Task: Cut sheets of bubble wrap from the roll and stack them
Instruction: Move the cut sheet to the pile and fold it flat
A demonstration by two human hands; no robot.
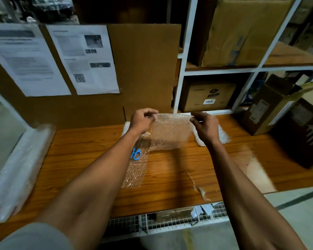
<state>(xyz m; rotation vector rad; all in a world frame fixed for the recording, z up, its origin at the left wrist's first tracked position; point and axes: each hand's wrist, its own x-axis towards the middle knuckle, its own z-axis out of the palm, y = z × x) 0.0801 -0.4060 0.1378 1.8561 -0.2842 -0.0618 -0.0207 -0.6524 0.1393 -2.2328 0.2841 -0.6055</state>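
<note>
Blue scissors (135, 154) under left forearm, on bubble wrap (134, 175).

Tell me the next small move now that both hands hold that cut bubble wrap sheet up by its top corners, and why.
Probably lower the sheet onto the stack of bubble wrap lying behind it on the table. The left hand and right hand each pinch a top corner, the sheet hangs free above the wood, and the blue scissors lie set down, so cutting seems done.
</note>
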